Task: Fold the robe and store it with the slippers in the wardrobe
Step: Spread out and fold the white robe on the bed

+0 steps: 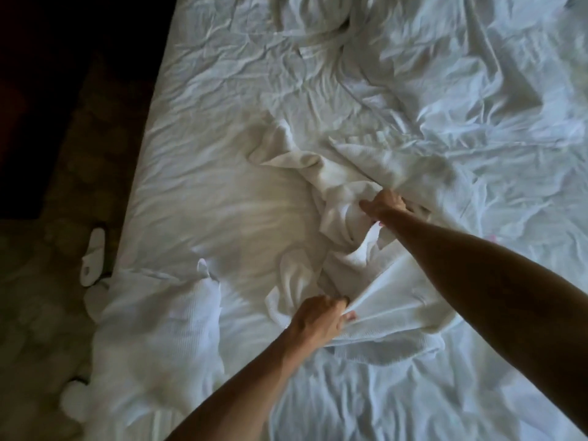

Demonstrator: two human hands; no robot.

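Observation:
A white waffle-weave robe (343, 186) lies crumpled across the middle of the bed, with one part draped over the bed's left edge near me. My left hand (318, 319) is closed on a bunched edge of the robe near the front. My right hand (383, 205) reaches farther in and grips a fold of the same robe. A white slipper (93, 256) lies on the dark floor left of the bed. Another pale slipper-like shape (71, 399) sits lower left, partly hidden.
The bed (222, 90) carries a wrinkled white sheet and fills most of the view. A rumpled white duvet (477, 90) is heaped at the far right. Dark patterned carpet (47, 218) runs along the bed's left side. No wardrobe is in view.

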